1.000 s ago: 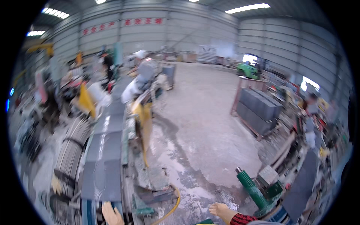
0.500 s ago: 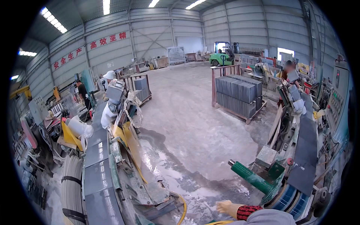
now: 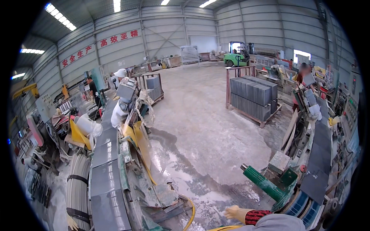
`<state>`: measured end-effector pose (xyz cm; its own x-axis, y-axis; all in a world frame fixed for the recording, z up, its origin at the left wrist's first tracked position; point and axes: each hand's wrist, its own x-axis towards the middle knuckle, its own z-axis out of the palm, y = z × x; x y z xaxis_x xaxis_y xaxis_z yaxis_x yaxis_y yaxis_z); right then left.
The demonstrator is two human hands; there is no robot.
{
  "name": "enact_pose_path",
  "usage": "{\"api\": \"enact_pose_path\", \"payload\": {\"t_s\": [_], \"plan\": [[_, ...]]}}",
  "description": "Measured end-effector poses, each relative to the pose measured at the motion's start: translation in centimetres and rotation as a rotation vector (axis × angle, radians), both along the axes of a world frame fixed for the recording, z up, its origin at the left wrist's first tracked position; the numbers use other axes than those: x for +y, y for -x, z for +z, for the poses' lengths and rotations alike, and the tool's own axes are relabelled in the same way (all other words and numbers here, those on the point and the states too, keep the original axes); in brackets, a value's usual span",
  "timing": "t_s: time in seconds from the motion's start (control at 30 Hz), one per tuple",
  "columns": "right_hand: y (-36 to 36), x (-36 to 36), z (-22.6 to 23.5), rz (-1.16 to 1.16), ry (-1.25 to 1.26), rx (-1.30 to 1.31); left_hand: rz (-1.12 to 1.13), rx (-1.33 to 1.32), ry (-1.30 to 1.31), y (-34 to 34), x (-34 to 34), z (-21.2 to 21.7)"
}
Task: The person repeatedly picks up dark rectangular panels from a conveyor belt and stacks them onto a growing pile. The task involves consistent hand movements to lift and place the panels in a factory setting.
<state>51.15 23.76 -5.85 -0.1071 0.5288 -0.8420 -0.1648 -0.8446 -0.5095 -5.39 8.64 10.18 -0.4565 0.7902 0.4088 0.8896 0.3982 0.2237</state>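
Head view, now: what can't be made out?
All head view:
- Left hand: outside the frame.
- Right arm's grey sleeve: cut off by the bottom edge.
- Left slab row: near end cut off by the bottom edge.
- White-capped worker: lower body hidden by the grey machine box.
- Control panel, far right: markings too small.

There's a green forklift (image 3: 236,59) at one o'clock, a pale slatted rack (image 3: 189,57) standing at twelve, dark slabs (image 3: 250,92) stacked on a reddish pallet (image 3: 262,124) between two and three, and a white-hatted person (image 3: 120,73) at ten!
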Motion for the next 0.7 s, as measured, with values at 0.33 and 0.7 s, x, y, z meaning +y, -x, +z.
{"api": "enact_pose_path", "payload": {"t_s": [0.33,0.7], "plan": [[3.1,0.5,0.4,0.075,-0.043,-0.125,0.011,0.010,0.006,-0.1,-0.9,0.0],[-2.2,-0.6,-6.3,0.027,0.033,0.030,-0.008,0.008,0.006,-0.8,-0.8,0.3]]}}
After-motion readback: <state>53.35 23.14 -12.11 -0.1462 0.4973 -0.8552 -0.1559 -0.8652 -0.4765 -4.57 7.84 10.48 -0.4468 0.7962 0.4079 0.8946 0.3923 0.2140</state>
